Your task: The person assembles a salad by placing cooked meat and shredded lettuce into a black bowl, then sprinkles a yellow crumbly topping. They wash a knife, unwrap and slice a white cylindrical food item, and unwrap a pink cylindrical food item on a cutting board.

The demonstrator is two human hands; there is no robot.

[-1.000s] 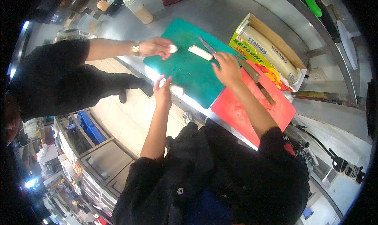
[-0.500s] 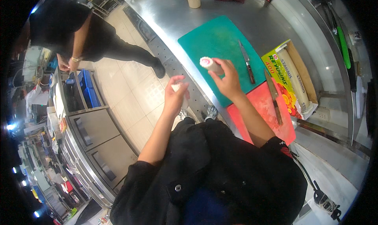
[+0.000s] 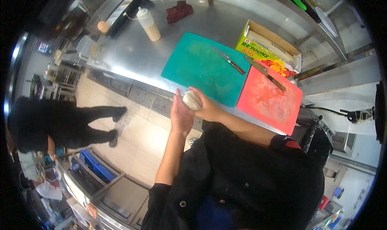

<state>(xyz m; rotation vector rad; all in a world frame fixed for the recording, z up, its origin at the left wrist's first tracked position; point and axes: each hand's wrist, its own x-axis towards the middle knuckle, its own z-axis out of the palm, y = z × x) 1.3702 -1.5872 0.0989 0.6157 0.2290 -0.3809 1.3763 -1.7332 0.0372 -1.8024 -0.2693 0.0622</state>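
Note:
My right hand (image 3: 209, 110) is closed around a whitish, rounded roll-like piece (image 3: 192, 100), just off the table's near edge. What exactly it is does not show. My left hand (image 3: 181, 116) rests upright against its left side, fingers stretched out and palm turned inward. Anything small between the left palm and the piece would be hidden. Behind both hands lies a green cutting board (image 3: 197, 56), with a small dark-handled knife (image 3: 231, 63) on it. To its right is a red cutting board (image 3: 268, 97), and a larger knife (image 3: 268, 74) lies across its far part.
A yellow-green box with a film roll (image 3: 266, 48) stands behind the boards. On the steel table (image 3: 121, 65) are a squeeze bottle (image 3: 149, 24) of pale sauce and a dark red cloth (image 3: 179, 11). Another person (image 3: 60, 123) in dark clothes stands at the left, beside a low counter.
My hands were apart, each with a whitish piece; now they have come together at the right hand's piece. The view has turned toward the table, and the other person appears lower.

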